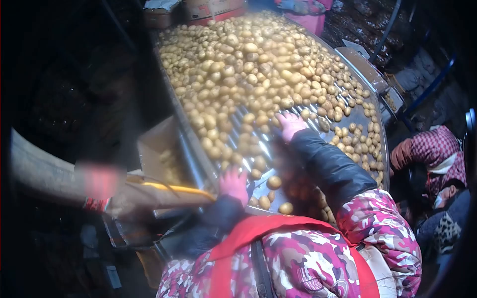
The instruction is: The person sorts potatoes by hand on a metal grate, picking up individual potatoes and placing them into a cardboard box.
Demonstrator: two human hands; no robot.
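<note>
Potatoes (pixel 248 64) cover most of a large metal sorting table (pixel 184 119) with slatted bars. My left hand (pixel 233 185), in a pink glove, is at the near left edge of the table, its fingers spread beside a few potatoes. Farther forward and to the right, my right hand (pixel 290 124), also gloved in pink, reaches over the bars at the near edge of the pile. Its fingers are apart, and nothing shows in its grip. Several loose potatoes (pixel 274 182) lie between my two arms, close to my body.
A cardboard box (pixel 161 149) holding potatoes stands left of the table, by a yellow strap (pixel 174 188). More boxes (pixel 216 9) are at the far end. A person in pink (pixel 310 12) stands there; another in a checkered top (pixel 437 149) is at right.
</note>
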